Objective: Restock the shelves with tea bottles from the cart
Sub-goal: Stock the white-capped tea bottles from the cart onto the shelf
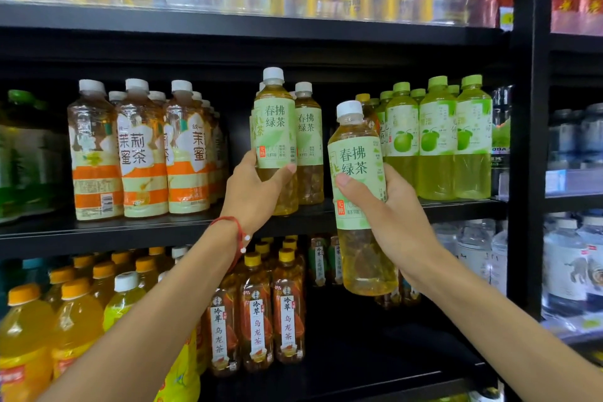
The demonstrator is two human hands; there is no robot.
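On the middle shelf [98, 232], orange-labelled bottles [143, 153] stand in rows toward its left end. Right of them, the left hand [254, 192], a red string bracelet [235, 232] on its wrist, grips a green tea bottle [275, 130] around the lower body, thumb across the label. The bottle is upright at the shelf's front edge; whether its base rests there is unclear. A matching bottle [308, 140] stands just beside it. The right hand [388, 215] wraps round a second green tea bottle [357, 166], held slightly tilted in the air before the shelf's front edge. Green-capped bottles [437, 140] fill the shelf's right end.
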